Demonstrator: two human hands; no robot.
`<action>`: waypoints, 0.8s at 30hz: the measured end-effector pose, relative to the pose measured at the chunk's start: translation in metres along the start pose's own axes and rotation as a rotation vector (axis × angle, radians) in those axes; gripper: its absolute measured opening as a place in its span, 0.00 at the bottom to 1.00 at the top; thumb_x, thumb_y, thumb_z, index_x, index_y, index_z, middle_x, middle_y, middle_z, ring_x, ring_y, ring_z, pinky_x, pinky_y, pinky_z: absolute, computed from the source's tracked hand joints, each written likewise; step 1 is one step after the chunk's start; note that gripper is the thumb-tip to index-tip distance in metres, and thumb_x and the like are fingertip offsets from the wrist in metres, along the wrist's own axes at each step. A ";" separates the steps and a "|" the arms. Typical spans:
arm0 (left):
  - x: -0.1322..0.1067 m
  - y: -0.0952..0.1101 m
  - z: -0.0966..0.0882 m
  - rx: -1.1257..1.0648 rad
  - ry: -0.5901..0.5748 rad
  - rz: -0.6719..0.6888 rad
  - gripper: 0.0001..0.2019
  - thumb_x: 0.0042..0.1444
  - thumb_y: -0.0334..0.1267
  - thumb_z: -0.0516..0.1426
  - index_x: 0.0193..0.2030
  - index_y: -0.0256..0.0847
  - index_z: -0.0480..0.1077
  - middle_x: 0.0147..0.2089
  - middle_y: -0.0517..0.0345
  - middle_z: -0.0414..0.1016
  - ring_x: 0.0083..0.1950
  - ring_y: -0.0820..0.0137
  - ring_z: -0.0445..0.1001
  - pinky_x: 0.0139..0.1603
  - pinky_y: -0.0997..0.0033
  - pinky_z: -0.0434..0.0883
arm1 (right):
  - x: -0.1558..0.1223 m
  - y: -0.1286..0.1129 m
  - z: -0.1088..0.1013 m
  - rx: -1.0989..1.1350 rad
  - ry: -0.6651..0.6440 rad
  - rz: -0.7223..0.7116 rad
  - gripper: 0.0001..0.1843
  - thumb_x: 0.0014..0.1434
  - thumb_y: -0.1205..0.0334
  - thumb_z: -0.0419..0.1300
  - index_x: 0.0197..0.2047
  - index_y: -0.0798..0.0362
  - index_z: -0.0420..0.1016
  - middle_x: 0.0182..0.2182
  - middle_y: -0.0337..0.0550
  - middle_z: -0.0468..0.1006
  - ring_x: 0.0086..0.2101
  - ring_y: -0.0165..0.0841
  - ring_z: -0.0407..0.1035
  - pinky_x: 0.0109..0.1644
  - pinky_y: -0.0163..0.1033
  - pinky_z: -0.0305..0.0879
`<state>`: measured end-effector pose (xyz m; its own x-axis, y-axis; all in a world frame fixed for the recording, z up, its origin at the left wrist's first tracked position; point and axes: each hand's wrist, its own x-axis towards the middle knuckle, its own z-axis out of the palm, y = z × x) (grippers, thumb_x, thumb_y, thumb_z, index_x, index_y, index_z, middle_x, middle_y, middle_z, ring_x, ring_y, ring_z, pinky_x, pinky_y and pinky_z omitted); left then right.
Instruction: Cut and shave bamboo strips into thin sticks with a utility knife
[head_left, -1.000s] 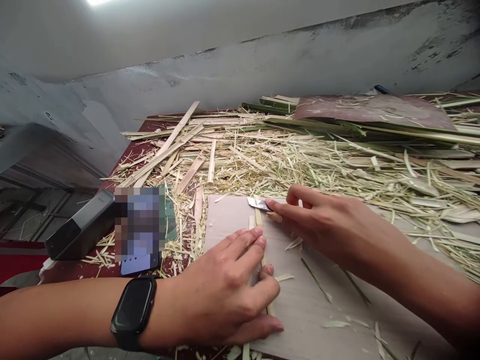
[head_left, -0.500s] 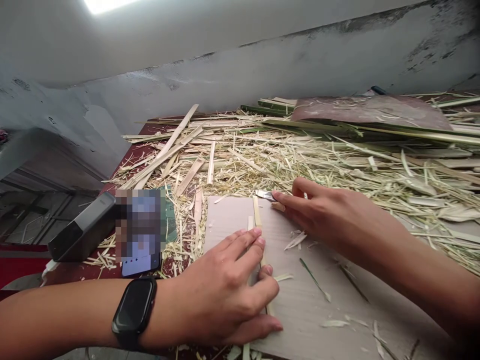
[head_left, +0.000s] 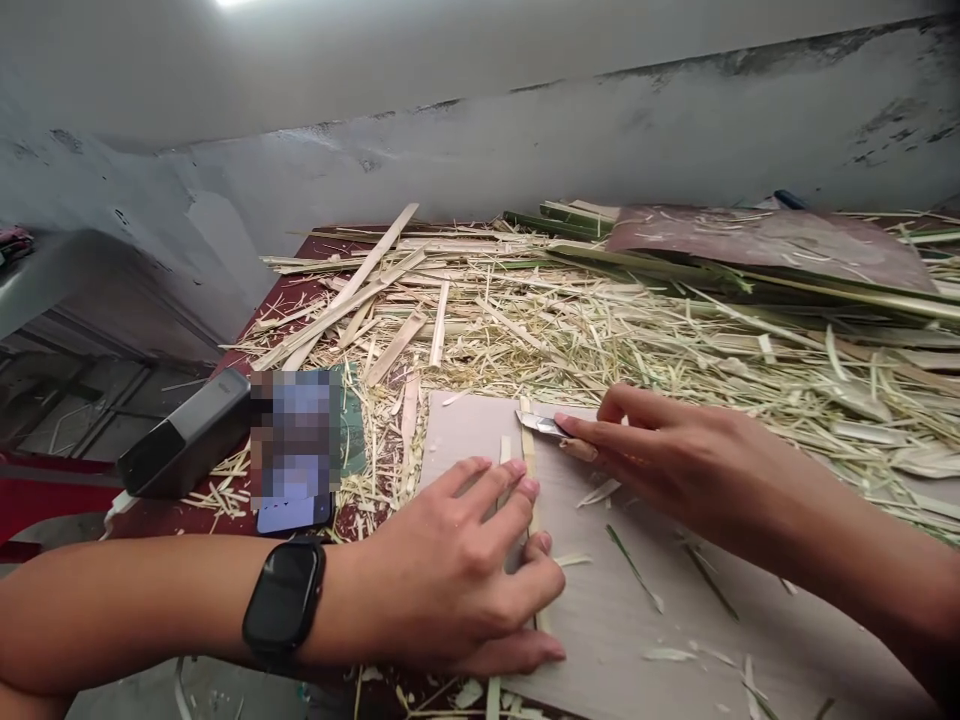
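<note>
At the left edge of the frame a dark box (head_left: 184,432) lies on the red tabletop (head_left: 292,300), with a phone (head_left: 295,512) just beside it among loose shavings. Lower left, a forearm wearing a black watch (head_left: 283,603) leads to the left hand (head_left: 450,580), which lies flat on a pale board (head_left: 600,620) in the lower middle; its fingers (head_left: 517,490) are spread and press down on a thin bamboo strip (head_left: 531,470) that runs up the board from the near edge towards the far one. The left fingers are pinning the strip rather than gripping round it. The strip looks light, narrow and springy, likely to split along its grain and to skid on the smooth board, so holding it flat close to the cut seems the safest place to steady it, with fingertips kept off the line of the edge. Right of centre, the right hand (head_left: 675,465) pinches a small metal blade (head_left: 541,424) between thumb and forefinger, its tip touching the strip near the far end. Behind, across the upper right, lies a heap of bamboo shavings (head_left: 675,340), with long green stalks (head_left: 750,280) and a brown sheet (head_left: 772,240) against the grey wall (head_left: 525,130).
</note>
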<state>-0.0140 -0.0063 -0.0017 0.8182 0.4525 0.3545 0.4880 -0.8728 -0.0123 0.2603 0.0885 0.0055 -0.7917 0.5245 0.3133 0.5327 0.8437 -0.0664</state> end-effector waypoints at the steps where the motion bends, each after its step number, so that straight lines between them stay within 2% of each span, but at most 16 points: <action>1: 0.000 0.000 0.000 0.002 0.002 -0.002 0.23 0.71 0.57 0.53 0.51 0.36 0.72 0.58 0.29 0.79 0.63 0.44 0.79 0.62 0.46 0.74 | -0.001 0.002 0.000 0.015 -0.002 -0.009 0.21 0.78 0.54 0.50 0.57 0.49 0.84 0.33 0.44 0.76 0.23 0.26 0.65 0.25 0.37 0.57; 5: 0.001 0.000 0.000 -0.017 0.002 -0.005 0.23 0.71 0.57 0.53 0.50 0.36 0.72 0.58 0.29 0.80 0.64 0.45 0.78 0.63 0.48 0.74 | 0.001 0.003 0.000 0.026 -0.006 -0.006 0.21 0.77 0.54 0.51 0.56 0.48 0.84 0.34 0.43 0.76 0.22 0.25 0.64 0.25 0.35 0.55; 9: 0.002 0.000 -0.002 -0.041 -0.004 0.002 0.22 0.71 0.55 0.52 0.48 0.34 0.73 0.58 0.25 0.79 0.65 0.45 0.78 0.64 0.50 0.73 | 0.008 -0.007 0.000 -0.034 -0.008 0.035 0.22 0.78 0.55 0.49 0.54 0.50 0.84 0.33 0.44 0.75 0.21 0.26 0.62 0.25 0.36 0.53; 14: 0.001 0.000 -0.001 -0.064 -0.003 -0.005 0.23 0.72 0.55 0.52 0.50 0.34 0.73 0.58 0.26 0.79 0.65 0.44 0.78 0.62 0.49 0.74 | 0.013 -0.017 0.003 -0.084 -0.033 0.080 0.22 0.78 0.57 0.48 0.53 0.52 0.84 0.34 0.45 0.76 0.21 0.25 0.61 0.25 0.36 0.48; 19: 0.001 -0.001 0.002 -0.040 -0.008 -0.005 0.24 0.72 0.56 0.52 0.50 0.33 0.74 0.58 0.26 0.79 0.64 0.45 0.79 0.60 0.50 0.76 | 0.011 -0.009 0.001 -0.021 -0.070 0.092 0.22 0.78 0.55 0.49 0.56 0.51 0.84 0.36 0.46 0.76 0.23 0.25 0.61 0.27 0.36 0.49; 24: 0.000 -0.002 0.001 -0.048 -0.037 -0.004 0.26 0.72 0.56 0.52 0.50 0.32 0.76 0.59 0.25 0.78 0.65 0.45 0.78 0.61 0.49 0.76 | 0.006 0.003 -0.003 0.052 -0.127 0.111 0.23 0.77 0.51 0.50 0.58 0.46 0.85 0.36 0.45 0.77 0.25 0.26 0.63 0.29 0.37 0.53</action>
<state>-0.0142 -0.0043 -0.0026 0.8277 0.4615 0.3193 0.4768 -0.8784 0.0337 0.2579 0.0942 0.0099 -0.7622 0.6221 0.1792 0.6051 0.7829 -0.1443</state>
